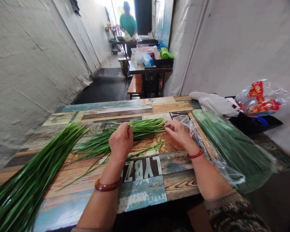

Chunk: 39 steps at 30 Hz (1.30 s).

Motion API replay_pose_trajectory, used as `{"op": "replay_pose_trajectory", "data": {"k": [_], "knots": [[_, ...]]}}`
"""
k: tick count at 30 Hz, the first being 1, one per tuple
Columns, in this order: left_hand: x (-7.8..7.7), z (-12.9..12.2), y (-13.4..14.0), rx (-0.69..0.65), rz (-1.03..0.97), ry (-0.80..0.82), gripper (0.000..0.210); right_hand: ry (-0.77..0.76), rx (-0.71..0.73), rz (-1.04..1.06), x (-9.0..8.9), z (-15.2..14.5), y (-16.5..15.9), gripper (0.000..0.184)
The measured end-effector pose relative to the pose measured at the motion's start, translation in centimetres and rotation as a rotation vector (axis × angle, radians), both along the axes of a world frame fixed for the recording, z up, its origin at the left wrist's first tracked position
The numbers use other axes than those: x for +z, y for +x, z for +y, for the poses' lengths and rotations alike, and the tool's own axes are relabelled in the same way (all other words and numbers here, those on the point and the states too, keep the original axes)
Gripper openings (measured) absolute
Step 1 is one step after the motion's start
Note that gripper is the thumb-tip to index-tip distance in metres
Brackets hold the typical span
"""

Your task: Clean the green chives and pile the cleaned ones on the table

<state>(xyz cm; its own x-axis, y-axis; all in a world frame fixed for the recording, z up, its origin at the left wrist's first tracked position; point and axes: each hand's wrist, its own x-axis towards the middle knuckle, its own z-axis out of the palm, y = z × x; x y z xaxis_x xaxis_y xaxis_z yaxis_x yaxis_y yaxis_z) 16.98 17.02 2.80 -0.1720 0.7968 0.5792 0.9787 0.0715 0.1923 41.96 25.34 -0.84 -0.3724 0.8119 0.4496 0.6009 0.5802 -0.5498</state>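
My left hand (122, 140) is closed in a fist over the table, holding a few garlic chives; their pale ends poke out by the thumb and long leaves trail toward me. Just beyond it lies a loose pile of garlic chives (145, 125), stem ends pointing right. At those ends my right hand (180, 132) is closed in a pinch; what its fingertips hold is too small to make out. Yellowish trimmed scraps (160, 145) are scattered on the tabletop between my hands. A larger bunch of chives (43, 164) lies at the left.
Right of my hands, bagged chives (227, 145) lie beside wooden chopsticks (203, 137) in plastic. A white cloth (214, 103) and red-printed clear packaging (261, 98) are behind. Farther off stand a loaded table (137, 68), a bench (135, 84) and a person in green (128, 24).
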Motion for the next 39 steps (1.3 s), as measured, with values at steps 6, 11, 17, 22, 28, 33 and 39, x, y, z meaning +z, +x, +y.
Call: {"op": "replay_pose_trajectory", "data": {"k": [6, 11, 17, 22, 28, 33, 39], "knots": [[-0.5, -0.1, 0.5, -0.061, 0.157, 0.016, 0.027, 0.026, -0.074, -0.334, -0.8, -0.1, 0.3, 0.007], [-1.6, 0.3, 1.1, -0.157, 0.059, -0.057, 0.02, -0.021, 0.021, -0.201, -0.5, -0.3, -0.3, 0.004], [-0.9, 0.2, 1.7, -0.25, -0.064, -0.018, 0.023, -0.133, 0.248, 0.224, 0.6, -1.8, -2.1, 0.006], [-0.9, 0.2, 2.1, -0.435, -0.05, -0.1, 0.021, -0.051, 0.297, 0.276, 1.0, -2.7, -2.9, 0.007], [-1.1, 0.3, 2.3, -0.48, 0.051, -0.314, 0.022, -0.022, 0.243, 0.275, 1.0, -2.7, -3.0, 0.005], [-0.9, 0.3, 2.5, -0.492, 0.077, -0.373, 0.016, -0.05, 0.25, 0.349, 1.0, -3.0, -3.6, 0.004], [-1.4, 0.4, 2.7, -0.402, 0.117, -0.48, 0.016, -0.295, 0.165, 0.643, 0.1, -2.4, -3.8, 0.011]]}}
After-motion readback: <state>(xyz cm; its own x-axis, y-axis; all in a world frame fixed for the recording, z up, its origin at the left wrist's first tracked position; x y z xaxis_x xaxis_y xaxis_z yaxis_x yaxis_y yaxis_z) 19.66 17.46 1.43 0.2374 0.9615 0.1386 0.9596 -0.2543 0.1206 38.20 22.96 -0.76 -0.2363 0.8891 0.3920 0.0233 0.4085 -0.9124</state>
